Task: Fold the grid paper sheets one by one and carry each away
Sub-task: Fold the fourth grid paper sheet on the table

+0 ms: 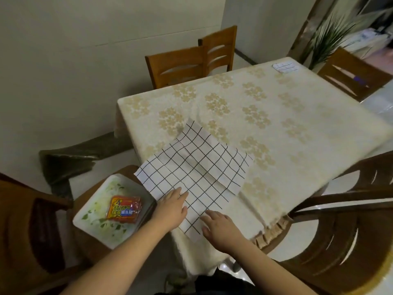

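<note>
Grid paper sheet (197, 171) lies near the front-left corner of the tabletop (276, 116), rotated diagonally, its left corner overhanging the edge; a second grid layer shows at its far and right side, can't tell whether that is a folded flap or a separate sheet. Left hand (172, 206) rests flat on the sheet's near-left part, fingers straight and together, gripping nothing. Right hand (219, 226) rests palm down on the sheet's near corner, fingers spread and relaxed, also gripping nothing. Small folded grid paper (285, 66) sits at the far corner of the tabletop, well apart from the hands. Tabletop carries a cream cloth with a gold floral print. Left of the tabletop, a white floral tray (95, 216) sits on a wooden chair (32, 220), with an orange-red packet (124, 208) on the tray. More wooden chairs stand at the far side (176, 64) and near right (344, 220).
</note>
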A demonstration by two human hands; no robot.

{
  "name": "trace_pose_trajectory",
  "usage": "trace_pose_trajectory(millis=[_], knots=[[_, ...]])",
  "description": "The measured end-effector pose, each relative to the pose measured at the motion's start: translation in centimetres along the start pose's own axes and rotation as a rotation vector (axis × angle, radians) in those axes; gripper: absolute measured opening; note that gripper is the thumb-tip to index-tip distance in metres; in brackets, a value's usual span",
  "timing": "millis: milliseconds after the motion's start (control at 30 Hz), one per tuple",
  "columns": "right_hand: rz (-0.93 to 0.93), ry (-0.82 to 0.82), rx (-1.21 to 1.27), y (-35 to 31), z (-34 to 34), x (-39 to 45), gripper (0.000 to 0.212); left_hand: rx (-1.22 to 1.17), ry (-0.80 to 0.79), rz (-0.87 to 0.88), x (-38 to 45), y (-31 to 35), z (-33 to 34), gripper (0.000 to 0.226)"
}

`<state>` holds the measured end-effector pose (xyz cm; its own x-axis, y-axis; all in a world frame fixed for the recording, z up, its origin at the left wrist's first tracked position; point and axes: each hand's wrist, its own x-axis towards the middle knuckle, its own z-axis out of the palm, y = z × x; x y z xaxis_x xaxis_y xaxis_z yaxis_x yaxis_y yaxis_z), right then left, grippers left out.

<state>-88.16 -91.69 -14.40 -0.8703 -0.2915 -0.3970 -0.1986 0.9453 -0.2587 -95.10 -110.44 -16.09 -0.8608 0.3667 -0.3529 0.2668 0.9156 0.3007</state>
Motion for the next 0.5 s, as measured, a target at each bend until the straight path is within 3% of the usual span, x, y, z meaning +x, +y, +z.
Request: trace_pose_trajectory(millis=[133, 300, 500], knots=[[0.02, 0.093, 0.054, 1.8, -1.8, 1.6, 0.078, -0.008, 0.031, -0.024, 0.7, -0.2, 0.5, 0.059], [0.043, 0.259, 0.076, 6.1, -4.8, 5.2, 0.043, -0.04, 0.085, -0.065, 2.2, 0.1, 0.8, 0.065], [0.052, 0.333, 0.121, 10.0, -8.5, 10.2, 0.042, -0.125, 0.212, -0.155, 3.9, 0.7, 1.3, 0.081]])
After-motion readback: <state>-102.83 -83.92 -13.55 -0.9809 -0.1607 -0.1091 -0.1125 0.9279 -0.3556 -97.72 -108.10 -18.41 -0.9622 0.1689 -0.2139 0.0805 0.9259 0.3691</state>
